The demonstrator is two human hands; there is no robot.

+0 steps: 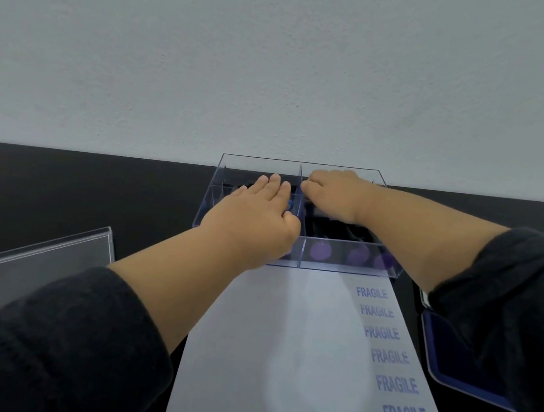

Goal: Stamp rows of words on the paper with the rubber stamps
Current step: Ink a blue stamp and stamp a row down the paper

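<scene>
Both hands in the clear box (388,266) at the far edge of the black table (80,192), against the wall (278,65). Left hand (255,219) palm down over the left compartments, fingers mostly straight and together, lying on dark stamps (338,228); a blue knob (290,205) peeking out just beside the fingers, touching or not impossible to tell. No grasp visible under the left palm. Right hand (334,192) reaching across into the far right compartment, fingers curled downward near the centre divider; contents of that grip hidden, so clenched or grasping cannot be told. More dark stamps in the near right compartment, purple round spots showing through the front wall.

Paper (281,358) just in front of the box, touching its near wall, with a column of six blue FRAGILE prints (389,355) along the right edge; rest of the sheet blank. Ink pad (463,356) open right of the paper, partly under the right sleeve (506,297). Clear lid (33,264) left of the left forearm.
</scene>
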